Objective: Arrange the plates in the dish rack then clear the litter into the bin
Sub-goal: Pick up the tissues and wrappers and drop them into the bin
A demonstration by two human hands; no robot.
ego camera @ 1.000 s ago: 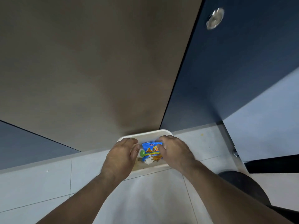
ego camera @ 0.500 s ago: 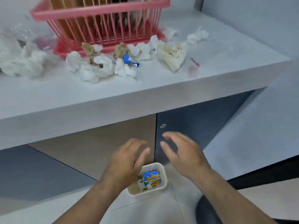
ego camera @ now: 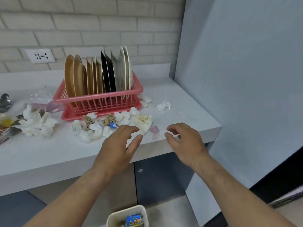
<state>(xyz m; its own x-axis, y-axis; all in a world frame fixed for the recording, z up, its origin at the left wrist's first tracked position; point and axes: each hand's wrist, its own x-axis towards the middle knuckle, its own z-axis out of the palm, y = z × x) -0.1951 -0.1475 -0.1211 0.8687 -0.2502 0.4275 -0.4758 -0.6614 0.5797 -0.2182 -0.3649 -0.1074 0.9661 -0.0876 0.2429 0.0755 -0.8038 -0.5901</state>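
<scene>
Left hand (ego camera: pixel 118 149) and right hand (ego camera: pixel 185 143): both bare of any load, fingers loosely spread, held apart over the front edge of the bench (ego camera: pixel 49 149), touching nothing. Just ahead of the left fingertips, a heap of crumpled tissues (ego camera: pixel 91 128) with brown paper wads and a small blue wrapper (ego camera: pixel 114 125) among them. Just beside that, a stained paper disc (ego camera: pixel 143 121) and a pink scrap (ego camera: pixel 155 129), between the two hands.

Farther back, the pink dish rack (ego camera: pixel 98 99), with the plates (ego camera: pixel 98 76) upright in a row inside it: tan, black, grey, white. No plate seen loose on the bench. Far left, a second pile of tissue (ego camera: pixel 37 123) with wrappers beside it; right of the rack, a lone tissue (ego camera: pixel 164 105). Down on the floor, below the hands, the bin (ego camera: pixel 124 210), with a blue chip packet (ego camera: pixel 134 221) already inside.

Judged from this: racking seemingly done, clearing barely begun, nearly all litter yet on the bench. Likely several more trips between bench and bin.
</scene>
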